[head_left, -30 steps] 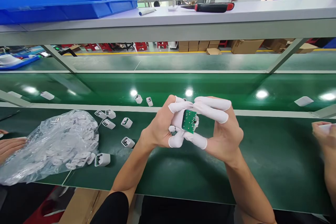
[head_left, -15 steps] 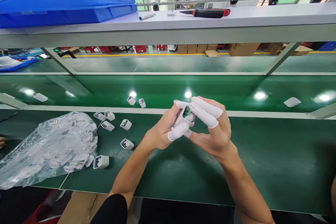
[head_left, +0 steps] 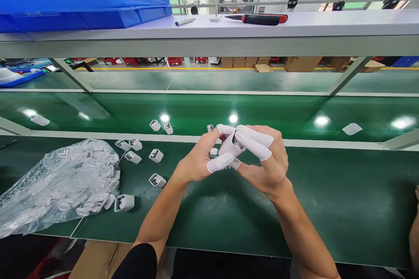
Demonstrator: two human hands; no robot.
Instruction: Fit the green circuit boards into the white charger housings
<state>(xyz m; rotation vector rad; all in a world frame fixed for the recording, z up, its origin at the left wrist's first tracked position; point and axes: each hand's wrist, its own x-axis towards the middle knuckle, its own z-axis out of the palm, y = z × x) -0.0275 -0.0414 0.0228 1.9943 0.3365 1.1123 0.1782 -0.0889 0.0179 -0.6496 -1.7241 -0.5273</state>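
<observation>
Above the green bench, both my hands grip one white plastic housing [head_left: 230, 144] that has a green circuit board showing in its open end. My left hand [head_left: 200, 157] is closed around its left side, with white covers on thumb and finger. My right hand [head_left: 266, 157] has white finger covers too and pinches the housing's open end from the right. Below the housing, between the fingers, bits of green and silver show; I cannot make out what they are. Several similar white housings [head_left: 156, 155] with boards inside lie on the bench left of my hands.
A clear plastic bag [head_left: 75, 178] of small white parts lies at left. Beyond the bench runs a green conveyor belt [head_left: 278, 113] carrying housings and a flat white piece [head_left: 352, 129]. A shelf above holds blue trays [head_left: 88, 0] and pliers [head_left: 262, 18]. Another person's arm [head_left: 414, 226] shows at right.
The pieces on the belt have shifted left, and another housing shows just behind my left hand. The housing in my hands has tilted slightly, so less of its board shows.
</observation>
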